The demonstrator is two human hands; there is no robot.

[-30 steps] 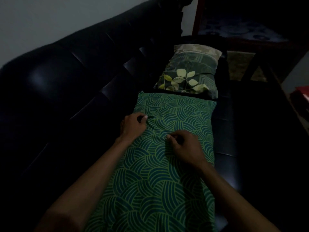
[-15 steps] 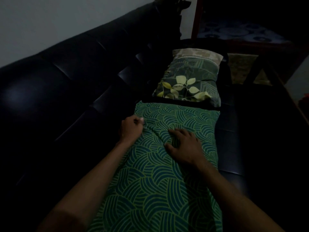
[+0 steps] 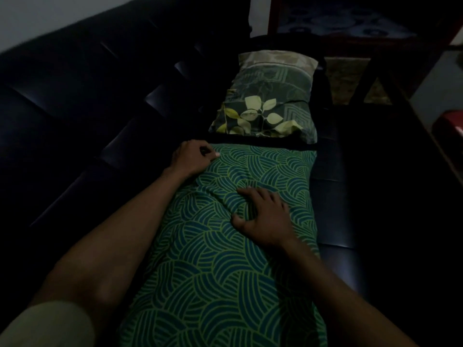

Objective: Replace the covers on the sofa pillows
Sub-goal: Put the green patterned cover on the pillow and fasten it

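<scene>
A long pillow in a green cover with a blue-and-yellow swirl pattern (image 3: 220,271) lies lengthwise on the black sofa seat (image 3: 335,221). My left hand (image 3: 191,157) is closed at the cover's far left corner, pinching the fabric between thumb and fingers. Farther right, my right hand (image 3: 263,216) rests flat on top of the pillow with its fingers spread, and the cloth wrinkles under them. Beyond the green pillow lies a second pillow (image 3: 268,101) in a dark cover with pale leaves and a beige far end.
The sofa's black backrest (image 3: 87,96) runs along the left. A dark wooden frame (image 3: 390,78) and a patterned surface stand past the sofa's far end. Something red (image 3: 451,121) sits at the right edge. The room is dim.
My left hand has slid up along the cover to its far left corner. My right hand went from a pinch to lying flat with spread fingers.
</scene>
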